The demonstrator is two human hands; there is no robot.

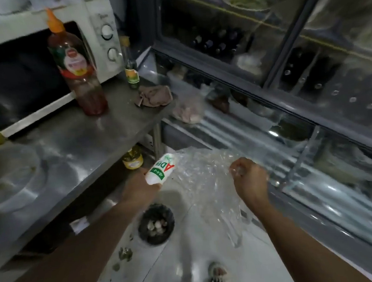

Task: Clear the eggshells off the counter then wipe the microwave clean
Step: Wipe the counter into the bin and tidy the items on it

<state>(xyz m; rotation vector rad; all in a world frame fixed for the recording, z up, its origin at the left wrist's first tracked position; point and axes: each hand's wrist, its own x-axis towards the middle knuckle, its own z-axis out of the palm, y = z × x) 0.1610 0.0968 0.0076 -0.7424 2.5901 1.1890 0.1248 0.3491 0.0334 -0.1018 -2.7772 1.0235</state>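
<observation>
Microwave (39, 63): stood at the back left of the steel counter (79, 145), door shut, dark window facing the camera, two knobs on its right panel; long axis ran left to right along the counter. Eggshells: none could be made out on the counter; pale pieces lay in a dark bin (156, 224) on the floor below, too blurred to identify. Left hand (139, 185): fingers curled round a small white bottle (161, 168) with a green and red label; bottle tilted, one end up and to the right, held beyond the counter's front edge above the bin. Right hand (249, 178): fingers closed into a fist, pinching the top of a clear plastic bag (206, 184) that hung between the two hands and down over the floor. Sauce bottle (74, 67): upright, orange cap, just in front of the microwave door. Small green-label bottle (131, 69): upright beside the microwave's right corner. Crumpled cloth (154, 95): near the counter's right edge. Glass display case (288, 87): along the right; a narrow strip of tiled floor (170, 277) open between it and the counter, scattered with green scraps (125, 254).
</observation>
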